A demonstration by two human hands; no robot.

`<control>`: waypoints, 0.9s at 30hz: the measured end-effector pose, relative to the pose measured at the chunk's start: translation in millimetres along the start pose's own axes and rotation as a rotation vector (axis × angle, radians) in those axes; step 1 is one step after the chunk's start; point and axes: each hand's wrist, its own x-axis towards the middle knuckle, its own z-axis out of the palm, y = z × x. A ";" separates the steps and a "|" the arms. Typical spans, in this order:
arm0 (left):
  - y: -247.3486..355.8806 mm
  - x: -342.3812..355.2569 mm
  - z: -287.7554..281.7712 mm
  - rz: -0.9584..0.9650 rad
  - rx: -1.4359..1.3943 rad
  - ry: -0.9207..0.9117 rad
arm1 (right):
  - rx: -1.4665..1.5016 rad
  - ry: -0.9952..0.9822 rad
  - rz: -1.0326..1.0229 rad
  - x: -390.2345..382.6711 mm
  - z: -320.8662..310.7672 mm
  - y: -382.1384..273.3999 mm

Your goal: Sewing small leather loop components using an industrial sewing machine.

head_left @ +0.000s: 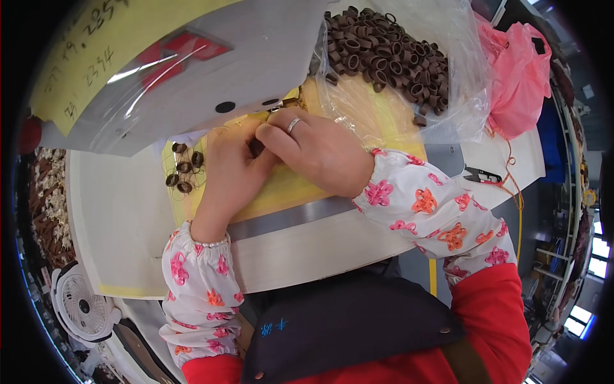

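Note:
Both hands meet at the yellow-covered work surface below the grey head of a sewing machine (211,77). My left hand (231,163) is closed, with a dark brown piece (256,147) partly showing between thumb and fingers; it looks like one of the small brown loops. Across it lies my right hand (320,150), a ring on one finger, pinching close to the left fingertips. What the right fingertips grip is hidden. Several brown loops (184,167), with thin threads about them, rest beside my left wrist. A big heap of similar loops (390,57) sits on clear plastic beyond my right hand.
Thread snips (483,175) lie at the table's right, near a pink plastic bag (517,77) and a trailing reddish cord (510,163). A white fan (82,304) stands low at left. The table's pale edge (320,262) curves in front of me.

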 end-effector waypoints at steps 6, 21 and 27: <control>-6.6 -1.4 4.1 0.058 -0.049 0.009 | -0.044 0.006 0.009 -1.6 0.1 0.5; 3.8 -2.1 -8.6 0.005 -0.158 -0.154 | 0.024 0.005 -0.056 -2.3 -3.1 2.4; 8.6 -4.8 -8.1 -0.059 -0.069 -0.145 | -0.024 0.006 -0.031 -2.0 0.4 -1.0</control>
